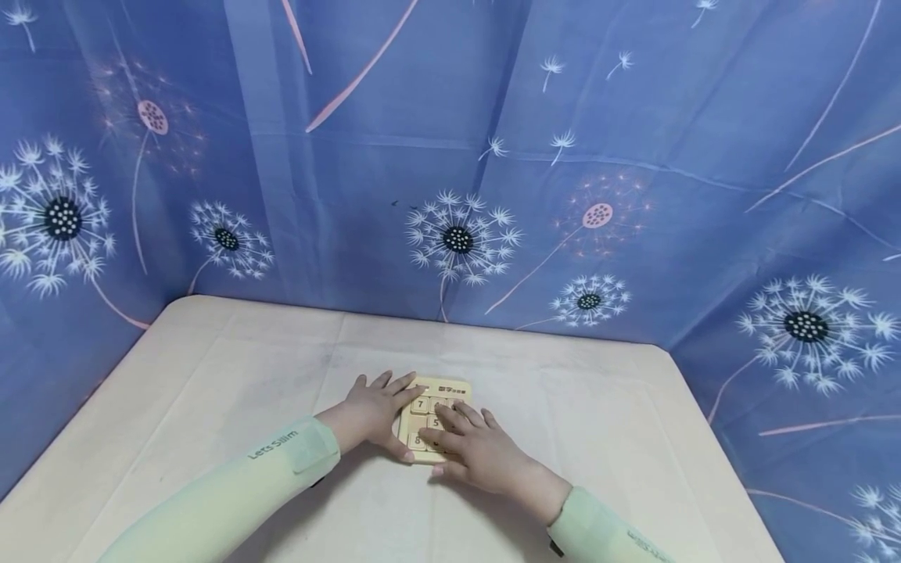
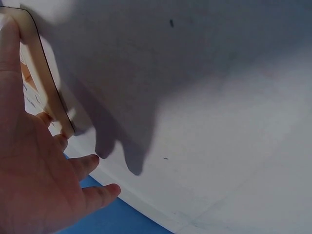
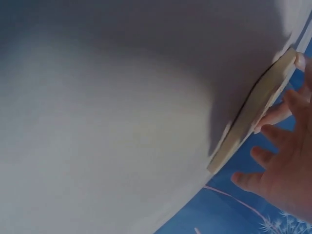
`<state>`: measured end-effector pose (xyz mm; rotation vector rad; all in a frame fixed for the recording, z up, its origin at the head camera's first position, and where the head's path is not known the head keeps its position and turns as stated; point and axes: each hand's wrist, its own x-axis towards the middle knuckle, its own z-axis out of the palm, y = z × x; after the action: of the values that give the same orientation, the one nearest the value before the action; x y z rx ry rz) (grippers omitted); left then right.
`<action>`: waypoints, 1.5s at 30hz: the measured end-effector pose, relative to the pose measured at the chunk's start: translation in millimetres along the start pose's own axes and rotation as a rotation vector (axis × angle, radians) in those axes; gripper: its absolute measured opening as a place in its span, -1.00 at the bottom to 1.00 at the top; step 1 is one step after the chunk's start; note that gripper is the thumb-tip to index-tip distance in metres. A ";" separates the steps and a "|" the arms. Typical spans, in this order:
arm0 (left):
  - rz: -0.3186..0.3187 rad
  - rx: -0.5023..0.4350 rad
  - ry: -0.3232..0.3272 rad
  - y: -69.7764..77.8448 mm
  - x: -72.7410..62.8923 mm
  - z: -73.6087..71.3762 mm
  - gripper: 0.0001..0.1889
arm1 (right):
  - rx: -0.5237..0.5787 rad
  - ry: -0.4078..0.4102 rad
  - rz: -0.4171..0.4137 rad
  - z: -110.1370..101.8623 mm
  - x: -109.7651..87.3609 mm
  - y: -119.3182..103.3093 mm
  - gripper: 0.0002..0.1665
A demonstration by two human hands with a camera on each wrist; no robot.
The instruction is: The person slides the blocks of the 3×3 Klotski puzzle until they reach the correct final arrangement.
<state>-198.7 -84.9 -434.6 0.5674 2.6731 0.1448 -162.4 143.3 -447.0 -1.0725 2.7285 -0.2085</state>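
Right hand (image 1: 486, 453) splayed over the numbered tiles (image 1: 420, 404), gripping nothing; probably tile-sliding, next nudge needs a light fingertip push. Left hand (image 1: 376, 410) also splayed, touching the puzzle board (image 1: 454, 389) at its left side. Board's on the table (image 1: 281, 352), blue curtain (image 1: 352, 195) behind.

Between the left hand (image 1: 380, 411) and the right hand (image 1: 486, 457), the number board (image 1: 418, 423) is pale yellow, with dark numbers (image 1: 420, 404) on its tiles (image 1: 412, 446). Behind both hands the sleeves (image 1: 267, 485) are light green with dark letters (image 1: 273, 445). Under the hands the table (image 1: 383, 516) is creamy white. Past them hangs a blue curtain (image 1: 352, 227) with dandelions (image 1: 458, 239) (some white, some pink).
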 end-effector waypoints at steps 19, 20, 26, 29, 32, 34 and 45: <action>-0.013 0.017 -0.012 1.1 3.0 0.5 0.23 | 0.007 -0.022 0.094 -7.1 28.0 15.0 -0.29; -0.011 0.017 -0.012 1.3 3.2 0.1 0.23 | 0.007 -0.025 0.098 -7.4 28.6 14.6 -0.29; -0.011 0.013 -0.015 1.3 4.1 0.3 0.22 | 0.001 -0.023 0.104 -7.9 30.3 12.8 -0.29; -0.015 0.010 -0.018 1.2 4.4 0.6 0.22 | -0.002 -0.025 0.105 -7.9 29.5 12.1 -0.29; -0.012 0.007 -0.019 1.3 3.9 1.2 0.22 | 0.006 -0.035 0.112 -8.0 28.1 11.5 -0.30; -0.009 0.004 -0.018 1.7 2.8 0.9 0.21 | 0.009 -0.035 0.113 -7.6 27.4 11.5 -0.31; -0.018 0.004 -0.018 1.7 1.4 -0.3 0.20 | 0.028 -0.027 0.101 -6.1 25.2 8.9 -0.34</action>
<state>-199.4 -82.8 -434.4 0.5425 2.6611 0.1291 -187.8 132.8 -446.3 -0.9207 2.7387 -0.2141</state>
